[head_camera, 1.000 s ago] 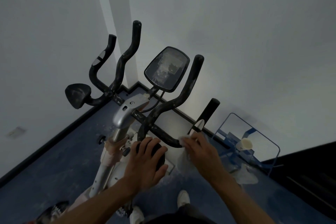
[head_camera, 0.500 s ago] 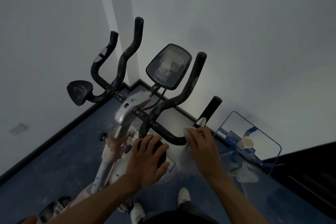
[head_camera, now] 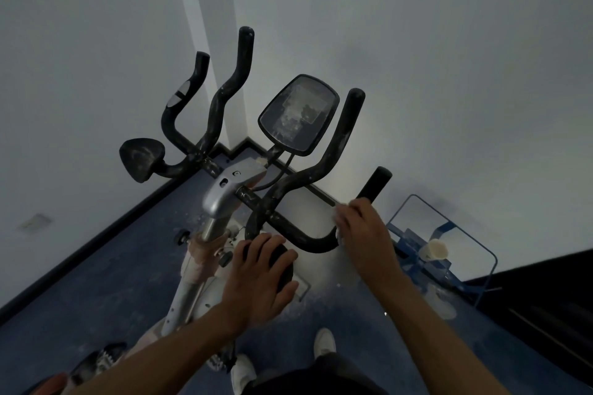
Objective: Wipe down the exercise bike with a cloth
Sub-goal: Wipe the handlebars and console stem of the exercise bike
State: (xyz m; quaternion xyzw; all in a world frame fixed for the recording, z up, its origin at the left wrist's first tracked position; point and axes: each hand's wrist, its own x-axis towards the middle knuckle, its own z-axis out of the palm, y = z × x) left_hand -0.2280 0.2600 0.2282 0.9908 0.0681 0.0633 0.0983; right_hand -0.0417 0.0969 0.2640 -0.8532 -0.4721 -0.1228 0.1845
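Observation:
A dusty exercise bike [head_camera: 221, 196] stands in a room corner, with black curved handlebars [head_camera: 298, 183] and a black console screen [head_camera: 298, 115] smeared with dust. My left hand [head_camera: 260, 279] rests with spread fingers on the near round black elbow pad [head_camera: 282, 261]. My right hand [head_camera: 362, 231] grips a white cloth [head_camera: 337, 214] around the right handlebar's outer grip, just below its bare black end [head_camera: 375, 183]. Most of the cloth is hidden under my fingers. A second elbow pad [head_camera: 141, 157] sits at the left.
White walls close in behind the bike. A blue wire frame [head_camera: 442, 234] with a cream cup [head_camera: 434, 250] stands on the floor at the right, beside a black step. The blue floor is dusty. My white shoes [head_camera: 324, 343] are below.
My right hand has slid the cloth up and outward along the right handlebar, from the low bend toward the outer grip. My left hand stays on the pad.

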